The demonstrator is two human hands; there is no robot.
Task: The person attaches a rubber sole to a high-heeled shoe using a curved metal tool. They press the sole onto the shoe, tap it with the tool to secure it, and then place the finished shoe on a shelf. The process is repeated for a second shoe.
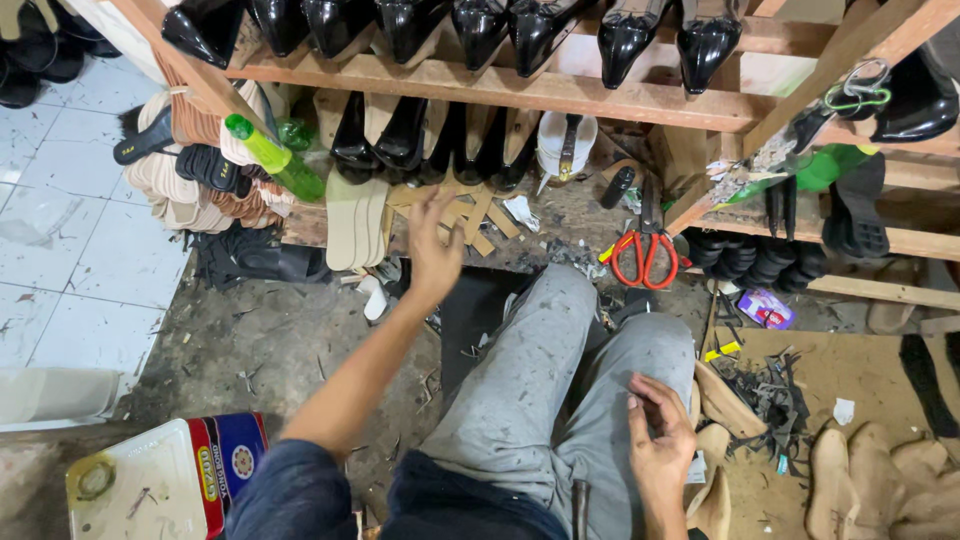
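Left hand (432, 245), fingers spread, reaching toward thin, light, flexible tan strips (462, 212); best pinched edgewise. Right hand (660, 435) resting half-curled, holding nothing visible.

Glossy black shoes (625, 38) on rough wooden rack (500, 92).

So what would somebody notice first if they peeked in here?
Probably the row of shiny black shoes hanging toe-down along the wooden rack at the top. Next, the red-handled scissors lying under it, right of the middle, and the green bottle on the left by a stack of pale insoles. In the middle, the person's left hand reaches out toward the rack, while the right hand rests on the grey trouser leg.
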